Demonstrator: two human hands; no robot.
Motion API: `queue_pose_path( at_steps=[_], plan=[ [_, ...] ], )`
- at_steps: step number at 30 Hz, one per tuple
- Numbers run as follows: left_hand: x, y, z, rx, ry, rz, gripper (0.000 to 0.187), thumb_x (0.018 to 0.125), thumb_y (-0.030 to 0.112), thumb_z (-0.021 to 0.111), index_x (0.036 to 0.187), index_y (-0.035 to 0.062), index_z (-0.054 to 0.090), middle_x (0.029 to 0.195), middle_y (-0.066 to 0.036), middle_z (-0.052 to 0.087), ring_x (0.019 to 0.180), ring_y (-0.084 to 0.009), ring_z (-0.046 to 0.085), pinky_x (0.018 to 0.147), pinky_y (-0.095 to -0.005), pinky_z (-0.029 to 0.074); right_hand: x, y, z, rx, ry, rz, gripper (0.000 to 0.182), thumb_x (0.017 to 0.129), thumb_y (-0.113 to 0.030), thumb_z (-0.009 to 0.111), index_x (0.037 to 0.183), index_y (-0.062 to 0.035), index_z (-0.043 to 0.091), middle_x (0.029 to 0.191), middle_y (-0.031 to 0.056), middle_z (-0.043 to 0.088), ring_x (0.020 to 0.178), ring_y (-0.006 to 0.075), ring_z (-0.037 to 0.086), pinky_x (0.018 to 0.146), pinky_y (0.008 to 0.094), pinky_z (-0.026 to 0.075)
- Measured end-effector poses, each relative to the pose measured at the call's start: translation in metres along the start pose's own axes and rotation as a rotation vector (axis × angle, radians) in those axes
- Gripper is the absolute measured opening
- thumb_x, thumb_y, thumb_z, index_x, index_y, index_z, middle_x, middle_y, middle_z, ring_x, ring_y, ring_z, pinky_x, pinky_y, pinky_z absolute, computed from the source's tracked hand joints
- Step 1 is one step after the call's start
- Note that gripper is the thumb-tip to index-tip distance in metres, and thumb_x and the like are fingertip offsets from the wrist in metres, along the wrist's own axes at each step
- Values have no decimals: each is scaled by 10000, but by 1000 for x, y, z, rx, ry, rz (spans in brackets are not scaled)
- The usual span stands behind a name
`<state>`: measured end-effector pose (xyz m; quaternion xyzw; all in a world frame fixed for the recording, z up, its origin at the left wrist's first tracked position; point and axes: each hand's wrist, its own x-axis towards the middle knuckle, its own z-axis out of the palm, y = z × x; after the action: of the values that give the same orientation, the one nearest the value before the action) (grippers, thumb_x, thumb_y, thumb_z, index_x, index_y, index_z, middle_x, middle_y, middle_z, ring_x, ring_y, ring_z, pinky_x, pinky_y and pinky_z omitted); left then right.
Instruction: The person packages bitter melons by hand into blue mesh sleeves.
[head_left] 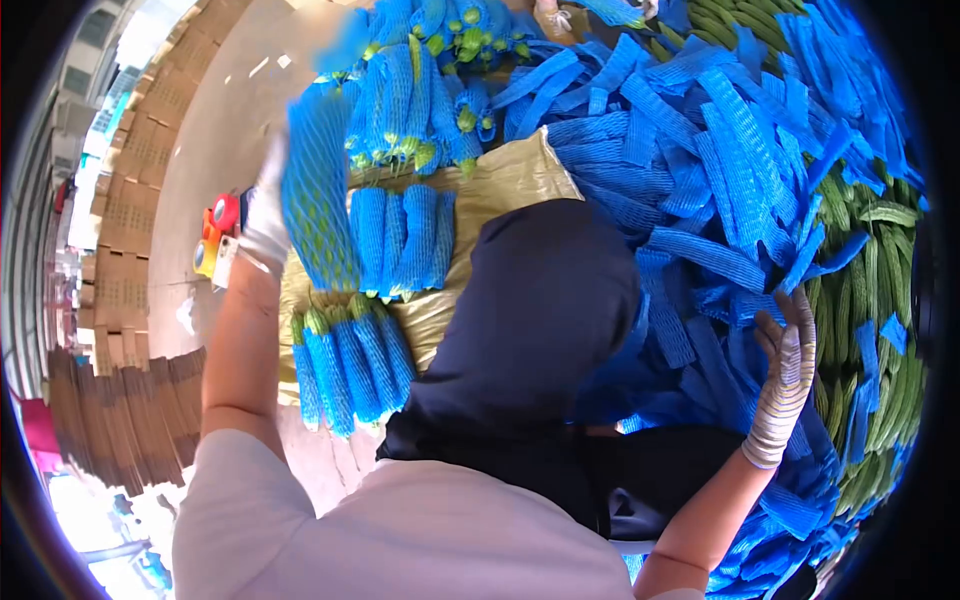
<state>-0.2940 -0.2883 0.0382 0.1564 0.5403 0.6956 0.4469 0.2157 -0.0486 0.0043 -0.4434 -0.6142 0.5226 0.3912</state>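
Note:
My left hand [266, 215], in a pale glove, is closed on a long green gourd in a blue mesh sleeve [320, 195], raised close to the camera; the fingertips are hidden behind it. Just beyond lie more sleeved gourds [400, 240] in a short row, and another row of sleeved gourds [352, 362] sits nearer me. On the other side my right hand [785, 375], in a striped glove, is open, fingers stretched out. Its fingertips are right at the edge of a heap of loose blue mesh sleeves [715, 190], beside a pile of bare ridged green gourds [870, 290].
Gold-coloured sheeting [520, 175] lies under the sleeved gourds. Rolls of tape [226, 212] and a white phone-like object [224, 262] are on the floor at left. Stacked cardboard [125, 420] lines the left side. Another person's shoe [553, 22] shows at the top.

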Motion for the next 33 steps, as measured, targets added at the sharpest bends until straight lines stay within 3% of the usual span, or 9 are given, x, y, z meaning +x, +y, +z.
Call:
queue_pose_path(
  at_steps=[4,12,16,18,19,22,26,30,33],
  plan=[
    [-10,-104,-99,-109,455,-301,439,831,329,706,1152,50,597,919,-103,678,781,-252,656,739,-393,553,-3,12,4,-136,-29,14,679,915,-473,552,1427,-59,388,1364,176,470,1085,235,574,982,387,415],
    [71,-192,-145,812,534,-166,858,749,292,759,1437,92,288,1259,-218,537,1129,-368,557,944,-456,458,2,35,5,-185,33,157,609,940,-363,562,1429,-52,374,1346,171,482,1027,205,607,894,309,474],
    [86,-212,-144,1504,354,-426,1023,739,266,759,1517,195,99,1420,-299,369,1283,-428,428,1046,-439,384,1,27,25,-183,95,203,479,903,-166,587,1344,-16,477,1202,163,583,966,188,611,840,295,484],
    [95,-226,-150,1588,315,-333,994,751,277,748,1516,189,120,1468,-285,296,1312,-423,393,1060,-451,370,0,26,35,-625,-43,7,444,874,-153,620,1276,8,526,1119,167,624,971,204,613,870,309,472],
    [104,-222,-133,1730,360,-391,965,760,257,740,1512,164,142,1501,-272,233,1329,-439,357,1076,-454,351,-1,22,46,-573,-99,199,465,843,-162,651,1266,-6,539,1137,184,622,1021,270,611,899,360,468],
    [128,-198,-77,1748,324,-124,805,794,244,704,1463,87,284,1474,-272,293,1304,-440,385,1105,-433,311,5,62,61,-1048,-510,-46,641,775,-301,703,1314,-38,480,1179,211,590,1085,341,583,927,438,455],
    [148,-136,43,922,-102,283,480,906,195,610,1337,27,484,1292,-179,551,1228,-276,511,1060,-365,368,10,141,92,-1541,-309,42,554,764,-316,693,1256,-106,551,1157,161,624,1060,293,614,916,435,455],
    [90,-62,199,740,-502,432,395,912,125,602,1288,25,531,1218,-101,601,1140,-185,561,993,-321,422,33,113,75,-1100,-282,193,172,800,-258,625,846,-101,679,870,149,694,854,333,667,812,417,506],
    [60,-46,266,910,-760,364,430,910,65,562,1334,41,496,1249,-86,574,1142,-187,544,981,-314,416,48,26,28,-780,-262,-39,196,816,-237,616,914,-80,680,863,160,685,839,347,660,761,402,515]
  ],
)
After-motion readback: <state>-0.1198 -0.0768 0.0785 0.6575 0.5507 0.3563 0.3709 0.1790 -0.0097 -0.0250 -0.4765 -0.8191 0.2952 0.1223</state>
